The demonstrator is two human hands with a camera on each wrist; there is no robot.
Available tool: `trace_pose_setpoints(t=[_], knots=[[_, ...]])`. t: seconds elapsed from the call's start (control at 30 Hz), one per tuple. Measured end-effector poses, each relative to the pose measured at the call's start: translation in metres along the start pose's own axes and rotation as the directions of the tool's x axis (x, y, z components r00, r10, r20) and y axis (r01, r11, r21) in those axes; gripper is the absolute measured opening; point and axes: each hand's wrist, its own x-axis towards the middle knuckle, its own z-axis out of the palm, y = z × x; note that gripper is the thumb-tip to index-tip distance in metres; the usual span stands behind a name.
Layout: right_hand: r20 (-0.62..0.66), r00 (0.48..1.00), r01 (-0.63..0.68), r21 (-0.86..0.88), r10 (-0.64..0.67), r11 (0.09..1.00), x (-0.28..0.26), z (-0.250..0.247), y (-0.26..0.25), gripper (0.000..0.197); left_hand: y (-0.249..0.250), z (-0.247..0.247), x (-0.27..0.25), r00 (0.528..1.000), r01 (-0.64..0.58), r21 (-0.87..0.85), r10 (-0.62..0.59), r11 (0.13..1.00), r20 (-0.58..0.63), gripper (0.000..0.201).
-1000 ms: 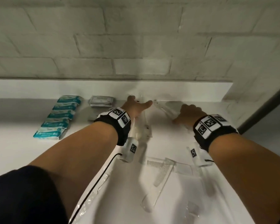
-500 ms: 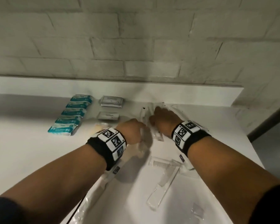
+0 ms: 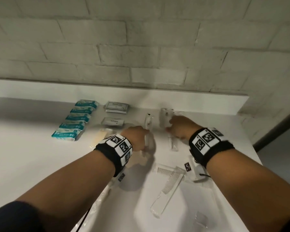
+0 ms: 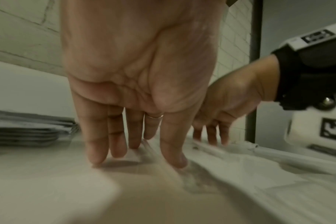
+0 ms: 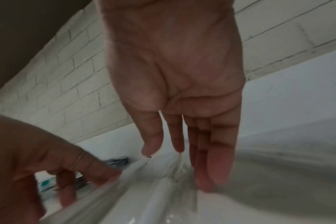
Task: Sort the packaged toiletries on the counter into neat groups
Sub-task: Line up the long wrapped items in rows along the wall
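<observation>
From the head view, the left hand [image 3: 137,137] rests on a long clear-wrapped packet [image 3: 148,129] that lies pointing away toward the wall, and the right hand [image 3: 181,127] rests on a second clear packet [image 3: 172,143] just to the right of it. Both lie mid-counter [image 3: 32,164]. Far left is a neat row of teal packs [image 3: 74,122], with grey sachets [image 3: 116,107] beside them, a yellowish packet [image 3: 99,138] nearer, and wrapped combs [image 3: 167,186] loose at the near right.

From the left wrist view, the left hand's fingers [image 4: 95,145] are extended, the tips pressing down on the film and the counter; nothing is curled round the packet. The right hand [image 4: 226,109] shows beyond, fingers also straight and down on its wrapper.

From the right wrist view, the right hand's fingers [image 5: 211,159] are straight, tips on crinkled clear film; the picture is smeared, so exactly where they bear I cannot tell.

The risk, as I judge it: the film is slick and loose, so fingertips pushing flat may slide over the wrapper rather than carry the contents, leaving the packets skewed. The two hands work very near each other, so one packet could ride over the other, or nudge the grey sachets out of line.
</observation>
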Motion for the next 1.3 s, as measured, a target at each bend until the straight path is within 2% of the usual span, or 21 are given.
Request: trace_pose_setpoints(t=[0.03, 0.1, 0.23, 0.3, 0.37, 0.43, 0.5, 0.57, 0.63, 0.7, 0.77, 0.83, 0.9, 0.93, 1.0, 1.07, 1.13, 1.2, 1.3], knots=[[0.019, 1.0, -0.001, -0.063, 0.002, 0.998, -0.004, 0.006, 0.002, 0.046, -0.002, 0.0, -0.001, 1.0, -0.006, -0.014, 0.006, 1.0, 0.002, 0.088], [0.039, 0.999, -0.002, -0.066, 0.004, 0.998, -0.009, 0.016, 0.007, 0.046, -0.004, -0.001, -0.005, 0.999, -0.03, -0.043, 0.031, 0.999, 0.018, 0.102], [-0.004, 0.999, 0.042, -0.156, -0.043, 0.987, -0.012, 0.032, 0.005, 0.053, -0.01, 0.005, -0.012, 0.992, -0.105, -0.006, 0.105, 0.994, 0.064, 0.099], [-0.071, 0.997, 0.008, -0.096, -0.014, 0.995, -0.006, 0.038, 0.0, 0.057, -0.008, 0.008, -0.011, 0.991, -0.119, 0.008, 0.118, 0.993, 0.067, 0.095], [-0.101, 0.99, -0.098, 0.018, 0.099, 0.995, 0.001, 0.039, -0.004, 0.062, -0.004, 0.008, -0.008, 0.991, -0.123, 0.008, 0.122, 0.992, 0.06, 0.09], [-0.005, 0.978, -0.209, 0.08, 0.21, 0.975, 0.009, 0.036, -0.005, 0.056, -0.004, 0.003, -0.004, 0.993, -0.109, -0.005, 0.109, 0.994, 0.051, 0.087], [0.065, 0.972, -0.234, 0.157, 0.226, 0.959, 0.017, 0.032, -0.001, 0.041, -0.006, -0.001, 0.001, 0.994, -0.092, -0.005, 0.092, 0.996, 0.051, 0.088], [-0.001, 0.963, -0.264, 0.165, 0.268, 0.95, 0.022, 0.03, -0.001, 0.039, -0.008, -0.004, 0.006, 0.995, -0.074, -0.002, 0.074, 0.997, 0.064, 0.09], [-0.136, 0.936, -0.308, 0.127, 0.324, 0.943, 0.025, 0.031, -0.005, 0.047, -0.008, -0.006, 0.008, 0.996, -0.054, -0.039, 0.056, 0.998, 0.064, 0.089], [-0.14, 0.956, -0.252, 0.061, 0.258, 0.966, 0.025, 0.037, -0.014, 0.056, -0.007, -0.006, 0.01, 0.997, -0.022, -0.121, 0.031, 0.992, 0.068, 0.084], [-0.036, 0.99, -0.138, -0.044, 0.136, 0.99, 0.027, 0.046, -0.022, 0.057, -0.007, -0.006, 0.009, 0.997, -0.02, -0.16, 0.032, 0.987, 0.072, 0.089], [0.009, 0.999, -0.052, -0.007, 0.052, 0.999, 0.027, 0.05, -0.032, 0.046, -0.007, -0.006, 0.009, 0.995, -0.041, -0.142, 0.054, 0.989, 0.089, 0.101], [-0.024, 1.0, 0.005, 0.101, -0.003, 0.995, 0.026, 0.05, -0.036, 0.04, -0.007, -0.007, 0.009, 0.991, -0.055, -0.136, 0.071, 0.989, 0.112, 0.103], [-0.069, 0.997, -0.01, 0.122, 0.019, 0.992, 0.026, 0.048, -0.036, 0.04, -0.008, -0.007, 0.01, 0.99, -0.059, -0.131, 0.075, 0.99, 0.119, 0.104], [-0.151, 0.979, -0.126, 0.078, 0.136, 0.989, 0.028, 0.043, -0.027, 0.044, -0.01, -0.005, 0.01, 0.991, -0.055, -0.127, 0.069, 0.99, 0.112, 0.107], [-0.141, 0.967, -0.216, -0.011, 0.212, 0.976, 0.027, 0.04, -0.016, 0.045, -0.013, -0.001, 0.01, 0.993, -0.063, -0.131, 0.075, 0.989, 0.087, 0.108], [-0.066, 0.987, -0.155, -0.121, 0.148, 0.98, 0.026, 0.042, -0.014, 0.041, -0.013, 0.001, 0.012, 0.993, -0.068, -0.131, 0.08, 0.989, 0.09, 0.111], [-0.052, 0.996, -0.077, -0.188, 0.068, 0.979, 0.023, 0.047, -0.024, 0.039, -0.01, 0.0, 0.014, 0.989, -0.078, -0.138, 0.094, 0.987, 0.115, 0.119], [-0.075, 0.991, -0.12, -0.15, 0.109, 0.981, 0.022, 0.047, -0.032, 0.044, -0.005, -0.006, 0.013, 0.979, -0.106, -0.14, 0.128, 0.985, 0.157, 0.125]])
